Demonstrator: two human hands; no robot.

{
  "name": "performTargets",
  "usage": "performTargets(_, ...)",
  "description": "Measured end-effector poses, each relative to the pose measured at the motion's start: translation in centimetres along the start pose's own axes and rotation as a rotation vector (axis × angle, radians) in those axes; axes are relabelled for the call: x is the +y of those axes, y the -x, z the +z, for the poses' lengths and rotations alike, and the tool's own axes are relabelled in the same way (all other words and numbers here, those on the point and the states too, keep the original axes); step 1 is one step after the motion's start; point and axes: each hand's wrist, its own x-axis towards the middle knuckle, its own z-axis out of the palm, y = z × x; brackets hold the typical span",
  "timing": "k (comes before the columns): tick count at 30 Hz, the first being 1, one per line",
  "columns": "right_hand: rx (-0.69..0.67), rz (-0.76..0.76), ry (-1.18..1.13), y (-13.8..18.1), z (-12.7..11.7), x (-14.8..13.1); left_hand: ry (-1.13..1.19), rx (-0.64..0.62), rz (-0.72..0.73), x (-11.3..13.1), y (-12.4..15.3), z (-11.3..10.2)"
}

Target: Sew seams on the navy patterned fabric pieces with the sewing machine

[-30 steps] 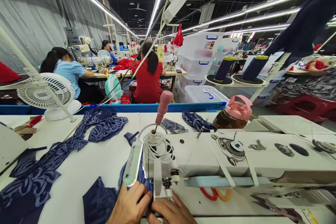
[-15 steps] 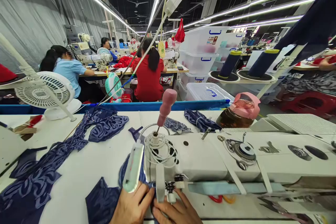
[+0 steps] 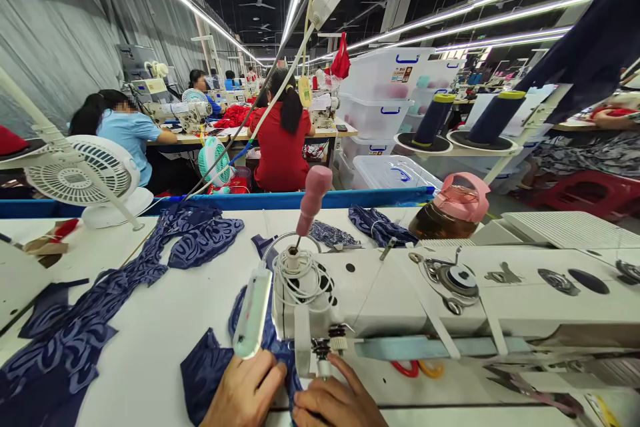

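Cloth has spread further left on the bench than a second ago. My left grip lies on it, fingers curled; whether it is pinching I cannot tell. The cloth's long axis runs right, under the presser foot, where my nearer right grip rests with fingers spread. The jug holds brown liquid.

Bright, even light from long ceiling tube lamps glaring at the top; wide-angle bending at the edges; sharp focus, soft shadows.

garment factory floor; rows of sewing machines, seated workers, thread cones, cut navy fabric
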Motion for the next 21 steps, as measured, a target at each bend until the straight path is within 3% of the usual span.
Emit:
performTargets(8, -0.045, -0.006, -0.011, -0.4, -0.7, 0.0, 0.025, 0.015, -0.170, -0.7, 1.7, 0.3)
performTargets(11, -0.070, 0.020, -0.032, -0.2, -0.7, 0.1, 0.100, -0.069, -0.127, -1.0, 1.1, -0.7)
performTargets(16, -0.073, 0.001, -0.004, 0.0, -0.7, 0.1, 0.017, 0.005, 0.064, -0.5, -0.2, -0.7)
performTargets(21, -0.099, 0.015, 0.102, -0.4, -1.2, 0.2, -0.025, -0.048, 0.000, -0.8, 0.3, -0.3)
